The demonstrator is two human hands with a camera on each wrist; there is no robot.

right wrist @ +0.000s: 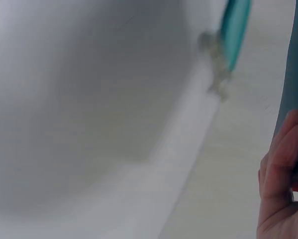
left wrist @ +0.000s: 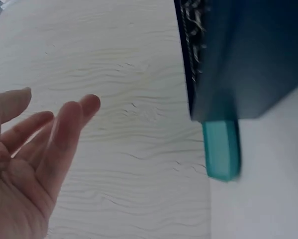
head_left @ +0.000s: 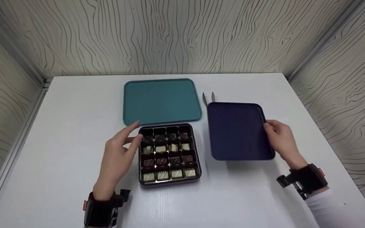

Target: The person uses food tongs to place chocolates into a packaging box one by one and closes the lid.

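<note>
A dark square box (head_left: 169,183) of chocolates stands in the middle of the table, its compartments holding rows of dark and cream pieces, such as a cream chocolate (head_left: 176,173). My left hand (head_left: 116,155) hovers by the box's left rim, thumb and fingers apart with nothing between them; the left wrist view also shows the hand (left wrist: 34,164) off to the side of the box (left wrist: 253,55). On the right, my right hand (head_left: 282,137) grips the right edge of a dark blue square lid (head_left: 239,131), raised above the table. In the right wrist view, fingers curl against the lid (right wrist: 293,84).
A teal rectangular tray (head_left: 162,101) lies flat behind the box. Metal tongs (head_left: 205,98) lie to its right, partly hidden by the lid. Wood-grain-patterned panels (head_left: 169,34) enclose the white table (head_left: 74,104) at the back and sides.
</note>
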